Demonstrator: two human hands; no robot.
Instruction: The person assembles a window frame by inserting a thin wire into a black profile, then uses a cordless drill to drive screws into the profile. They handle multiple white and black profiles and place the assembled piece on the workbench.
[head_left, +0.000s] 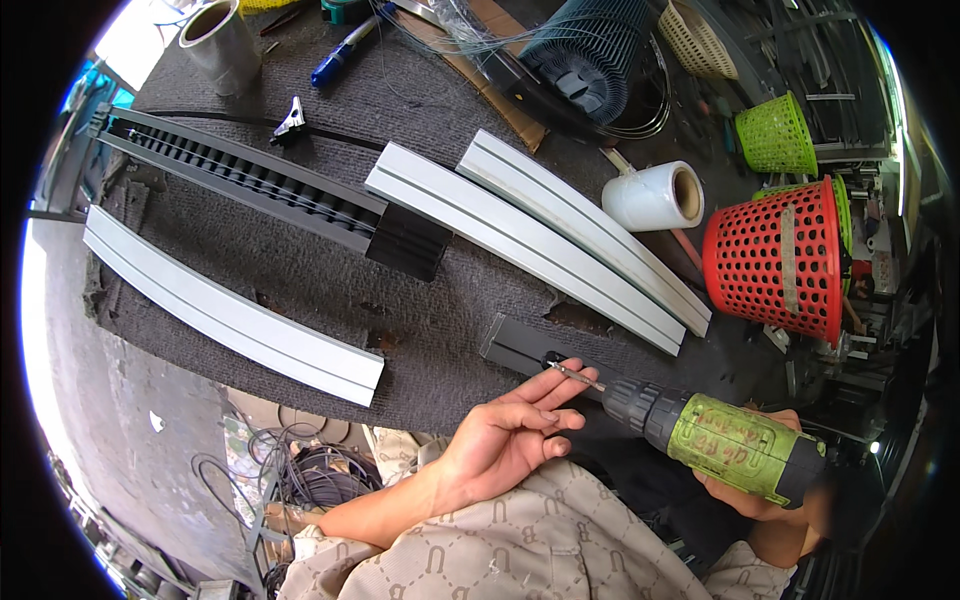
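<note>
My right hand is wrapped round a green and black cordless drill, partly hidden behind its body. The drill points left, with a thin metal bit in its black chuck. Palm up, my left hand is beside the bit, its upper fingertips at the bit and the other fingers loosely bent and apart. A small black piece shows at the bit's tip; its kind cannot be made out. Under the bit lies a dark grey metal profile, its right part hidden by the hand and drill.
Silver aluminium profiles and a curved-looking one lie on the carpeted table. A dark slotted rail lies behind. A white film roll, red basket and green basket stand right. Coiled cable sits below the table edge.
</note>
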